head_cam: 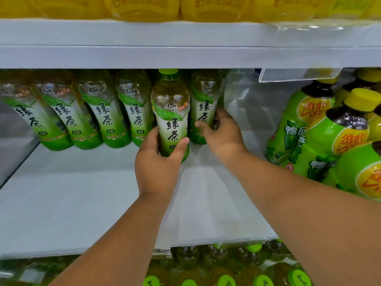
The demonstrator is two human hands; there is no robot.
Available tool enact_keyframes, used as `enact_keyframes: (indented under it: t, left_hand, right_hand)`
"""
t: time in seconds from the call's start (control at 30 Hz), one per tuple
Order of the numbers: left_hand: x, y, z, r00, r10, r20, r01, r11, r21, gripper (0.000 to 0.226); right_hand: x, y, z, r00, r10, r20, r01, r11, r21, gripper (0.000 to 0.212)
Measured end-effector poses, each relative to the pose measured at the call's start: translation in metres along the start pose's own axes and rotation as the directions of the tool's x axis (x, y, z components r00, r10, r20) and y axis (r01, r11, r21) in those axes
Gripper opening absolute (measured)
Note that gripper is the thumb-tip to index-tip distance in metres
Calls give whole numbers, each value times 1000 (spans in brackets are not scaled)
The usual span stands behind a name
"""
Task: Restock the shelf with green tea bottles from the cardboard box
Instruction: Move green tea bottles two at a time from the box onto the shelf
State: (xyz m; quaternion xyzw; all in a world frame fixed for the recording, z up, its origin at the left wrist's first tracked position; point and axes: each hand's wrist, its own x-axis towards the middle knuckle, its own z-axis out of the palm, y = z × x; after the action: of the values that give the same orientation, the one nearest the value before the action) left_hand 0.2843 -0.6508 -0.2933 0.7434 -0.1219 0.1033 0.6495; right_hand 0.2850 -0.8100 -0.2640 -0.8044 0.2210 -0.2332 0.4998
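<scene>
- Far left: four green tea bottles (86, 112) already stand in a row at the shelf (82, 199) back.
- Centre: left hand (157, 168) grips a fifth bottle (171, 114), placing it; it likely needs pushing back into line.
- Right: right hand (219, 131) curls round the end bottle (205, 104), steadying it.

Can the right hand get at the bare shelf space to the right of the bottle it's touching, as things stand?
Probably yes. The right hand grips the last green tea bottle in the row, and the shelf beside it shows bare up to the lemon tea bottles. Nothing visible blocks a short move rightwards.
</scene>
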Motion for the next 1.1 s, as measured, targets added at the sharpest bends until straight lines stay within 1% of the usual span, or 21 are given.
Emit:
enact_keyframes:
  t: [0.07, 0.1, 0.13, 0.2, 0.23, 0.27, 0.3, 0.37, 0.4, 0.5, 0.57, 0.6, 0.67, 0.73, 0.8, 0.87, 1.0, 1.1]
  left_hand:
    - [-4, 4, -1, 1000, -7, 25, 6, 1000, 10, 52]
    - [-8, 7, -1, 999, -8, 38, 7, 1000, 16, 50]
    - [-13, 10, 0, 999, -6, 50, 5, 1000, 21, 48]
    - [-22, 16, 4, 996, -3, 89, 0, 1000, 24, 46]
    - [-27, 20, 7, 993, -2, 115, -1, 1000, 23, 47]
    - [-29, 23, 10, 991, -3, 135, 0, 1000, 18, 47]
    - [-31, 25, 12, 989, -8, 146, 6, 1000, 15, 45]
    - [-31, 29, 17, 987, -18, 157, 17, 1000, 13, 40]
    - [-30, 30, 19, 985, -17, 172, 13, 1000, 24, 40]
    - [-29, 31, 18, 962, 13, 272, -34, 997, 72, 50]
    - [-32, 29, 13, 946, 21, 324, -55, 994, 94, 59]
    - [-34, 27, 9, 950, 6, 312, -35, 995, 88, 64]
    - [-36, 25, 1, 972, -58, 227, 47, 997, 54, 69]
    - [-39, 25, -6, 979, -103, 177, 98, 995, 34, 73]
    - [-41, 26, -10, 979, -116, 167, 114, 993, 19, 85]
    - [-41, 28, -11, 981, -103, 166, 103, 995, 8, 91]
    - [-38, 27, -10, 983, -89, 162, 90, 996, 4, 90]
    - [-35, 25, -9, 983, -91, 160, 92, 996, 3, 83]
  right_hand:
    - [-15, -2, -2, 997, 24, -77, -19, 997, 69, 55]
    - [-27, -4, -4, 993, 36, -111, -21, 991, 135, 53]
    - [-39, -7, -8, 993, 34, -115, -10, 979, 202, 46]
    - [-62, -15, -15, 999, -15, -53, 30, 952, 303, 29]
    - [-71, -16, -19, 999, -43, -22, 48, 939, 340, 25]
    - [-77, -16, -23, 998, -65, -7, 63, 928, 367, 26]
    - [-80, -14, -26, 997, -81, -10, 79, 925, 371, 32]
    - [-83, -7, -32, 993, -120, -5, 116, 949, 293, 44]
    - [-83, -5, -33, 992, -129, 15, 122, 963, 239, 48]
    - [-83, -2, -33, 992, -116, 50, 109, 986, 128, 60]
    - [-82, -3, -32, 993, -111, 31, 108, 990, 86, 61]
    - [-81, -4, -32, 993, -117, 13, 117, 992, 56, 59]
    - [-80, -4, -33, 992, -122, -26, 122, 993, 6, 57]
    - [-76, -1, -35, 991, -109, -79, 109, 994, 2, 54]
    - [-68, 3, -37, 986, -92, -139, 91, 996, -11, 53]
    - [-58, 9, -40, 980, -76, -182, 68, 997, -46, 52]
    - [-32, 14, -43, 976, -38, -214, 21, 996, -81, 52]
    - [-11, 10, -47, 979, -8, -202, -13, 995, -102, 42]
